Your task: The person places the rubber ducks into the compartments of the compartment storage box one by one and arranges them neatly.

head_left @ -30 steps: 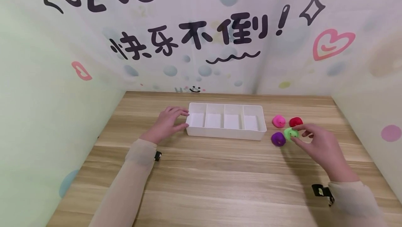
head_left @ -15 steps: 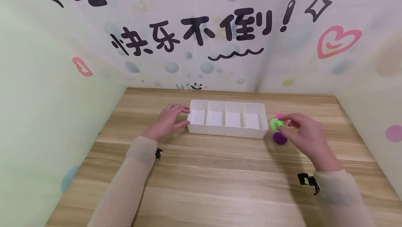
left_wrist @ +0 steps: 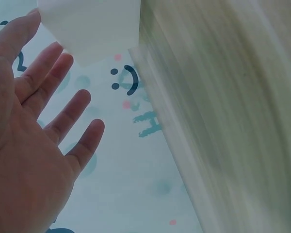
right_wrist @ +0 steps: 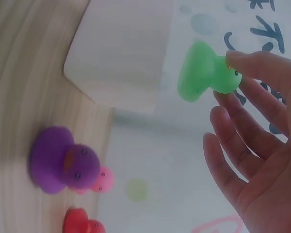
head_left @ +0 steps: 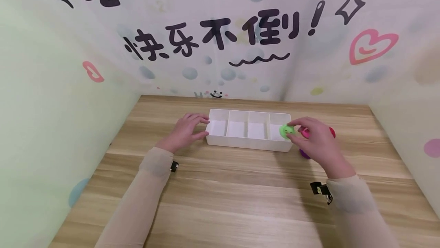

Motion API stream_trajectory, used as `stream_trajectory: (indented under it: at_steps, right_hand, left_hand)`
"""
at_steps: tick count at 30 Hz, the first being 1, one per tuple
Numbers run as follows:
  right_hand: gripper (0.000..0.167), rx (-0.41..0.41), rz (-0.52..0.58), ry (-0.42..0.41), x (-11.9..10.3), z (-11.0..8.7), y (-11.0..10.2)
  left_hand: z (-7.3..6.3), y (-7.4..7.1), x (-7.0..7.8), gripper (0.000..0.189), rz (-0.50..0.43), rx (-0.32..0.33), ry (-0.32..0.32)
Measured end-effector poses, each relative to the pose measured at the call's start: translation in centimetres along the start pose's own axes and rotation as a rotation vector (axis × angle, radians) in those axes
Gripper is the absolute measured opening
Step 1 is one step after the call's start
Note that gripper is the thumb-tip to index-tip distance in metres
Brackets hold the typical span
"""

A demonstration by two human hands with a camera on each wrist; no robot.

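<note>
My right hand [head_left: 317, 143] pinches a green rubber duck [head_left: 285, 131] by its head, between thumb and fingertips. In the head view the duck overlaps the right-end compartment of a white divided box [head_left: 247, 142]; the right wrist view shows it held above the rim. At the box's left end, my left hand [head_left: 182, 131] has its thumb and fingertips at the wall, fingers loosely extended. The left wrist view shows those fingers [left_wrist: 58, 107] spread, with the thumb against the box corner. No duck shows in the box's compartments.
Right of the box, a purple duck [right_wrist: 58, 160], a pink duck [right_wrist: 104, 179] and a red duck [right_wrist: 77, 223] stand on the wooden table [head_left: 233, 194], partly hidden by my right hand in the head view. A printed curtain [head_left: 165, 80] hangs behind the table.
My right hand has lifted the green duck from beside the other ducks and carried it left to the box's right end. The left hand stays at the box.
</note>
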State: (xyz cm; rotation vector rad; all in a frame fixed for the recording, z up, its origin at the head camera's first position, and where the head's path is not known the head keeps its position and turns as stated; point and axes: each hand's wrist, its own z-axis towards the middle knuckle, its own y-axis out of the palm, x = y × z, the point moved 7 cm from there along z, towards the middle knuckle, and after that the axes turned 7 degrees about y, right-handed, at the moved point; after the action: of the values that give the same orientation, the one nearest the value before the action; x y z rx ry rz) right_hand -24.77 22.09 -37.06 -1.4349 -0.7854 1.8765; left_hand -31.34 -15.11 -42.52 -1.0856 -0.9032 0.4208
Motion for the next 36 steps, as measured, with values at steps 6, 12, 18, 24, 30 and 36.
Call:
stream_trajectory:
  at_steps: [6, 12, 18, 24, 30, 36]
  right_hand:
    - [0.029, -0.035, -0.034, -0.020, -1.6, 1.3, 1.3]
    - [0.029, -0.051, -0.040, -0.054, -2.8, 2.0, 2.5]
    - [0.030, -0.090, -0.051, -0.071, -4.0, 2.5, 4.1]
    - [0.029, -0.092, -0.041, -0.076, -4.6, 3.2, 5.0]
    - [0.028, -0.089, -0.013, -0.110, -5.2, 3.7, 5.9]
    - [0.028, -0.106, 0.006, -0.132, -6.2, 4.1, 6.7]
  left_hand:
    - [-0.1, -0.4, -0.1, 0.042, 0.004, -0.011, -0.010]
    - [-0.2, -0.4, -0.1, 0.043, 0.013, -0.014, -0.016]
    - [-0.6, 0.0, 0.1, 0.043, 0.038, -0.022, -0.008]
    - [-0.3, -0.1, 0.3, 0.044, 0.052, -0.021, 0.003]
    - [-0.4, -0.3, 0.7, 0.043, 0.060, -0.012, 0.017]
    - [-0.3, -0.3, 0.9, 0.042, 0.072, -0.012, 0.016]
